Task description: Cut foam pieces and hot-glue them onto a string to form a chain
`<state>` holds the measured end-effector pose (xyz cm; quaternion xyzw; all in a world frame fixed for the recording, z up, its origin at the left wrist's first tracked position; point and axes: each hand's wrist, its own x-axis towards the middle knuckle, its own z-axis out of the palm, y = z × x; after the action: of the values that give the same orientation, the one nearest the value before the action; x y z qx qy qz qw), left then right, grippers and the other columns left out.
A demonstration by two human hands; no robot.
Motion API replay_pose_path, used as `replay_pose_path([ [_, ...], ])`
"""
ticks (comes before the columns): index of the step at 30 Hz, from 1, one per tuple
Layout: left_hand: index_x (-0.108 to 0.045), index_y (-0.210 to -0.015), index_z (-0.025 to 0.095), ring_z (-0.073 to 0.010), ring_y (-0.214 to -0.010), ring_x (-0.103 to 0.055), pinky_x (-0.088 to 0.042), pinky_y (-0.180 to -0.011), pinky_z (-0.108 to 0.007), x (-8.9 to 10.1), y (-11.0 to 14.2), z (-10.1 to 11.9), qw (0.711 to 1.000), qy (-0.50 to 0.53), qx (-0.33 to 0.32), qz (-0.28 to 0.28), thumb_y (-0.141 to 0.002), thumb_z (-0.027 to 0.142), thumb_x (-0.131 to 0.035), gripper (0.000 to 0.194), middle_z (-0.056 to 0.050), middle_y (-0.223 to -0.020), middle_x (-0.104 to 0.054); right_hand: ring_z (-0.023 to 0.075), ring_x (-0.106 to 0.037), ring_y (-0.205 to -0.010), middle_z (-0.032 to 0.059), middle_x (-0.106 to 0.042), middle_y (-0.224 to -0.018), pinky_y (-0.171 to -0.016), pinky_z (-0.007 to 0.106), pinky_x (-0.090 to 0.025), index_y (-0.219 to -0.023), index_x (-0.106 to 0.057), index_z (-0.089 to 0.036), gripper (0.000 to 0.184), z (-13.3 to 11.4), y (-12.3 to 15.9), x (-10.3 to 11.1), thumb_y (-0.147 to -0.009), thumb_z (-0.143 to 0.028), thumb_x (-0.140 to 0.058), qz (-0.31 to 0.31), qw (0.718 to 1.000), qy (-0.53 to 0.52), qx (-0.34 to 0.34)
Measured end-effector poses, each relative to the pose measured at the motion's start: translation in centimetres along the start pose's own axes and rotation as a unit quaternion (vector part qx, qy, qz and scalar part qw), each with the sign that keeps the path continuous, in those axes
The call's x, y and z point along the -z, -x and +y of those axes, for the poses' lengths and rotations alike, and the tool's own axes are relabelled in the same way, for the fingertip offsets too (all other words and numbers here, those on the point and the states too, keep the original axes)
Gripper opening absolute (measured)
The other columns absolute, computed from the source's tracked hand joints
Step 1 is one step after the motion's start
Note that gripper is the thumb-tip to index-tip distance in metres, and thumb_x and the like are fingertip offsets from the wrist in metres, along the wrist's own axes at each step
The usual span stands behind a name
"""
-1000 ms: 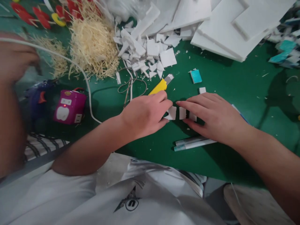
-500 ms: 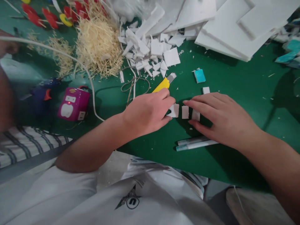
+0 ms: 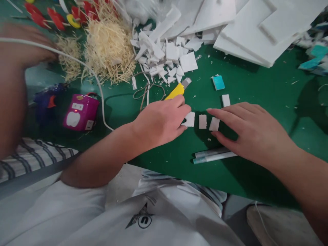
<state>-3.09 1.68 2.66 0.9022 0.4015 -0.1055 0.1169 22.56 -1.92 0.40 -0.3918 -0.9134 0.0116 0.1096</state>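
Note:
My left hand is closed, its thumb and index finger pinching the edge of a small white foam piece. A yellow utility knife with its blade out shows beyond the knuckles; its rear end is hidden by the hand, so I cannot tell if it is gripped. To the right lie a second foam piece and a third foam piece. My right hand is open beside the third one, thumb and index finger apart. Its knuckles partly cover another white foam block.
Two white pens lie near the front edge. A blue-topped foam block sits farther back. Behind are foam scraps, foam sheets and wood shavings. At left are a magenta power socket, a glue gun and another person's arm.
My right hand has drawn back to the right, uncovering more of the third foam piece and the block behind. My left hand, knife and pinched piece shifted slightly left. The other person's arm reached in.

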Motion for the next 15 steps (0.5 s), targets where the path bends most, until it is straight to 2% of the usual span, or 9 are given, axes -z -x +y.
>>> replay_pose_path([
  [3,-0.064,-0.129,0.016,-0.0240,-0.097,-0.070,-0.044,-0.067,-0.031,0.1,-0.1,0.1,1.000,-0.003,0.009,-0.015,-0.101,0.034,-0.060,0.034,-0.011,-0.121,-0.064,0.0279,-0.073,-0.097,0.0114,-0.076,-0.107,-0.080,0.042,-0.056,-0.131,-0.064,-0.018,0.035,0.0,-0.2,-0.4,-0.097,-0.024,-0.057,0.007,1.000,-0.017,0.016],
  [6,-0.063,-0.129,0.016,-0.0235,-0.097,-0.070,-0.043,-0.066,-0.030,0.1,-0.1,0.1,1.000,-0.005,0.007,-0.013,-0.101,0.036,-0.061,0.035,-0.010,-0.121,-0.064,0.0297,-0.073,-0.101,0.0126,-0.076,-0.113,-0.083,0.045,-0.058,-0.132,-0.064,-0.019,0.036,0.2,-0.7,-0.3,-0.097,-0.028,-0.059,0.019,1.000,-0.022,0.011],
  [11,-0.064,-0.128,0.016,-0.0236,-0.096,-0.070,-0.040,-0.062,-0.030,0.1,-0.1,-0.1,1.000,-0.009,-0.003,-0.012,-0.101,0.036,-0.060,0.034,-0.010,-0.121,-0.064,0.0321,-0.073,-0.101,0.0127,-0.077,-0.116,-0.081,0.046,-0.059,-0.127,-0.068,-0.021,0.035,2.4,-1.7,0.4,-0.095,-0.035,-0.065,0.072,0.995,0.030,-0.066],
  [15,-0.063,-0.128,0.017,-0.0240,-0.099,-0.069,-0.041,-0.064,-0.031,0.0,-0.1,-0.3,1.000,-0.004,-0.002,-0.018,-0.101,0.033,-0.060,0.031,-0.011,-0.125,-0.064,0.0315,-0.073,-0.091,0.0138,-0.078,-0.106,-0.071,0.045,-0.057,-0.121,-0.074,-0.021,0.039,5.6,-2.3,0.4,-0.090,-0.043,-0.071,0.011,0.997,0.040,-0.065],
])
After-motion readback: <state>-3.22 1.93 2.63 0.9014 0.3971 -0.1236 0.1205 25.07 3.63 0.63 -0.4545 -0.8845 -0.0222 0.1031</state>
